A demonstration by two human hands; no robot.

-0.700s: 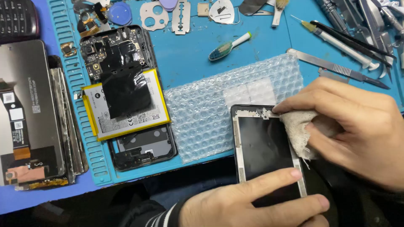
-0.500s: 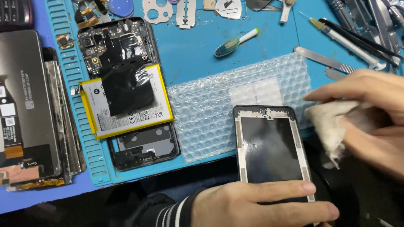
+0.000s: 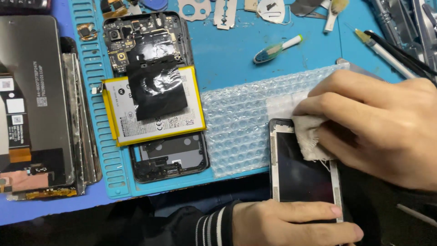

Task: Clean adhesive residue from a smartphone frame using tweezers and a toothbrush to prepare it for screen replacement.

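Blue mat [image 3: 236, 54]; dark glossy phone frame [image 3: 302, 175], silver-edged, cloth [image 3: 309, 136] pressed on top.

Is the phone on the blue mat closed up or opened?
Opened: the phone has no back cover, baring its circuit board and yellow-edged battery.

Left hand [image 3: 291, 223] bare; dark sleeve [image 3: 205, 225], white-striped cuff.
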